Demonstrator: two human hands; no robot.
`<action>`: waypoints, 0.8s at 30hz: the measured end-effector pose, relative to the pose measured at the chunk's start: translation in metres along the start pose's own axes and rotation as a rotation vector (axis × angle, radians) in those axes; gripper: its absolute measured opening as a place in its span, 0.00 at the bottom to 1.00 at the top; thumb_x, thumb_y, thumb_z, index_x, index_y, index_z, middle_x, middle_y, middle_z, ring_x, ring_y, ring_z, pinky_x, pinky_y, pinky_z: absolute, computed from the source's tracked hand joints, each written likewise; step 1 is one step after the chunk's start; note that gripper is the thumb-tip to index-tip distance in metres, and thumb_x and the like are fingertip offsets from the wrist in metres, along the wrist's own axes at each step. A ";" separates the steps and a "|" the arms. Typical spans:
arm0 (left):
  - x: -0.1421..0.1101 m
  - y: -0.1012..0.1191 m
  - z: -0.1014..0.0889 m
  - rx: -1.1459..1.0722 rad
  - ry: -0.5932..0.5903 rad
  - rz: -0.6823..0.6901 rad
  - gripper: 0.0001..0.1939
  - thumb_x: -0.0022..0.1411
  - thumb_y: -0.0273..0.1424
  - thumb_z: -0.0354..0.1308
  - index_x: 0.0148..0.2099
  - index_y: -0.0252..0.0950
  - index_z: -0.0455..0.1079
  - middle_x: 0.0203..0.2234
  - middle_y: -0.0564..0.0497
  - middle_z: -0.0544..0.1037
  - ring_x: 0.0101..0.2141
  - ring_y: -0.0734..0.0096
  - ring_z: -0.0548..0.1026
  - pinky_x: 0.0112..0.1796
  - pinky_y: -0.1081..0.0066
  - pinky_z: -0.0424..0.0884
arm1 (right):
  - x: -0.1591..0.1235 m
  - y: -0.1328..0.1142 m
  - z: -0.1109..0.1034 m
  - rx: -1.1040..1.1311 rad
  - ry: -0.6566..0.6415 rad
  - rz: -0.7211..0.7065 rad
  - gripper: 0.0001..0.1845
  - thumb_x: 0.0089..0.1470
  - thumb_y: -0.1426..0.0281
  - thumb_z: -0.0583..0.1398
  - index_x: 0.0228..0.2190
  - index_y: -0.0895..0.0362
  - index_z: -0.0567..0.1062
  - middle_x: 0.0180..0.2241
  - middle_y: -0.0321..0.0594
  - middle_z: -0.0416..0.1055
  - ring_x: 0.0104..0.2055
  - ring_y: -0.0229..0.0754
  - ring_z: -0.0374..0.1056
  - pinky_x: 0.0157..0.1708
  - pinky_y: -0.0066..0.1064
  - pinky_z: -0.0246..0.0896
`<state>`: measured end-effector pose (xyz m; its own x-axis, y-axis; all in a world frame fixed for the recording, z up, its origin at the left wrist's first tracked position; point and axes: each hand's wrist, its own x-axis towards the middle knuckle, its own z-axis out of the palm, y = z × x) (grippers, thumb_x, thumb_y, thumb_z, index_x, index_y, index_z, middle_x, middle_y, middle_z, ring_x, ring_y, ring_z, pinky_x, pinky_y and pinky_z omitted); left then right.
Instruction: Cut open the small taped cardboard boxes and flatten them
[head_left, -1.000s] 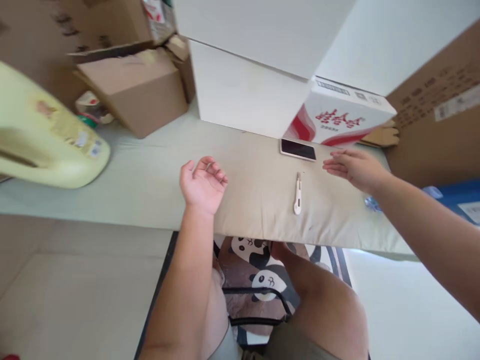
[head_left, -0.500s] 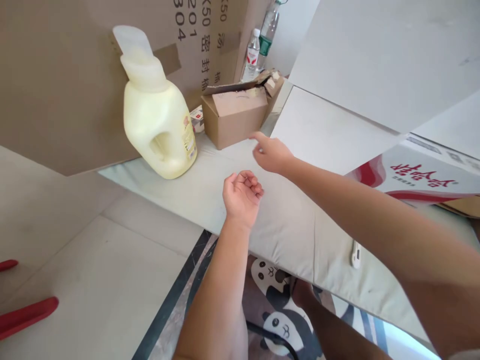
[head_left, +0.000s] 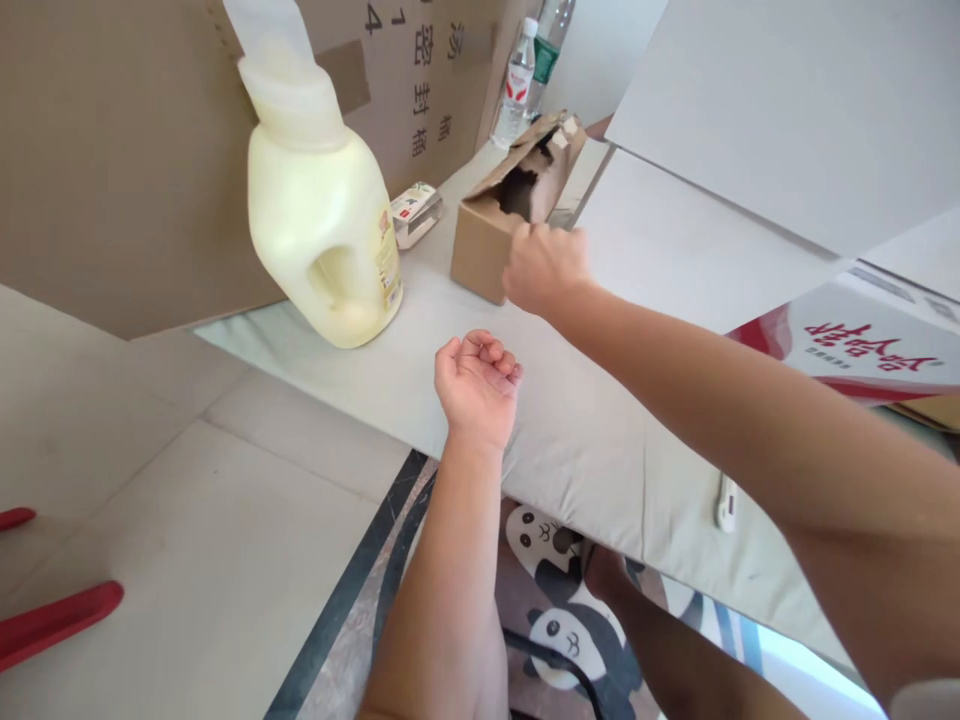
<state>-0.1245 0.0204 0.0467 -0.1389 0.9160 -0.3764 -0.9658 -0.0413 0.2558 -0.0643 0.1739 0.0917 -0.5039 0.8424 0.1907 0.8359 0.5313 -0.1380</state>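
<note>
A small brown cardboard box [head_left: 478,250] stands on the pale cloth-covered surface [head_left: 577,430], its top partly raised and torn, with a dark ragged gap. My right hand [head_left: 547,268] is closed on the box's near upper edge; the fingertips are hidden behind that wall. Nearer to me, my left hand [head_left: 480,390] hovers palm up with loosely curled fingers and nothing in it. To the left of the box lies a small clear-sided pack [head_left: 417,214] with a white and red label. A large pale yellow detergent jug [head_left: 315,220] stands further left.
A big printed carton [head_left: 135,160] rises behind the jug. Two plastic bottles, one a small water bottle [head_left: 516,85], stand behind the box. White panels [head_left: 675,240] and a red-and-white carton [head_left: 862,335] line the right. A white cutter-like tool [head_left: 726,503] lies near the front edge.
My right hand has gone from pointing beside the box to gripping its edge. The box has turned and shifted, showing the torn opening and more of the small pack. My left hand stays nearly still.
</note>
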 end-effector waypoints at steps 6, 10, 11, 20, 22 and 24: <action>0.006 -0.006 -0.006 0.121 0.194 0.337 0.15 0.64 0.36 0.48 0.25 0.38 0.61 0.19 0.56 0.59 0.19 0.76 0.60 0.25 0.73 0.59 | -0.119 0.042 -0.044 -0.043 0.103 0.075 0.26 0.60 0.61 0.56 0.57 0.58 0.69 0.54 0.58 0.73 0.56 0.65 0.70 0.57 0.60 0.61; 0.007 -0.018 -0.009 0.306 0.177 0.613 0.11 0.64 0.34 0.52 0.29 0.39 0.67 0.26 0.53 0.69 0.29 0.74 0.71 0.34 0.75 0.65 | -0.245 0.046 -0.060 0.264 0.399 0.307 0.21 0.62 0.60 0.57 0.55 0.45 0.73 0.56 0.47 0.75 0.58 0.59 0.71 0.60 0.58 0.64; 0.006 -0.023 -0.009 0.390 0.090 0.661 0.09 0.64 0.35 0.54 0.32 0.39 0.71 0.31 0.52 0.74 0.36 0.73 0.74 0.38 0.75 0.67 | -0.273 0.046 -0.059 0.352 0.533 0.413 0.19 0.61 0.60 0.58 0.53 0.41 0.75 0.54 0.45 0.75 0.58 0.59 0.71 0.59 0.60 0.64; -0.036 -0.076 0.007 0.603 -0.487 0.195 0.24 0.59 0.56 0.60 0.35 0.39 0.79 0.38 0.44 0.81 0.48 0.52 0.78 0.53 0.59 0.71 | -0.362 0.073 -0.028 0.806 0.815 0.744 0.27 0.54 0.65 0.64 0.50 0.22 0.67 0.43 0.30 0.75 0.53 0.50 0.74 0.62 0.58 0.63; -0.044 -0.079 0.012 0.607 -0.428 0.177 0.21 0.56 0.53 0.65 0.32 0.39 0.77 0.38 0.44 0.80 0.48 0.51 0.78 0.51 0.59 0.74 | -0.371 0.088 -0.022 0.785 0.772 0.709 0.13 0.57 0.62 0.59 0.44 0.34 0.74 0.46 0.36 0.74 0.57 0.53 0.71 0.63 0.58 0.60; -0.048 -0.078 0.015 0.697 -0.454 0.172 0.15 0.50 0.44 0.72 0.32 0.39 0.76 0.42 0.44 0.80 0.51 0.50 0.77 0.51 0.60 0.74 | -0.381 0.100 -0.015 0.723 0.641 0.689 0.15 0.60 0.57 0.51 0.39 0.44 0.76 0.52 0.43 0.70 0.64 0.58 0.63 0.66 0.60 0.54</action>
<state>-0.0388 -0.0148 0.0583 -0.0264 0.9970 0.0733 -0.5634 -0.0754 0.8227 0.2146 -0.0954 0.0193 0.3772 0.8812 0.2848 0.4677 0.0842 -0.8799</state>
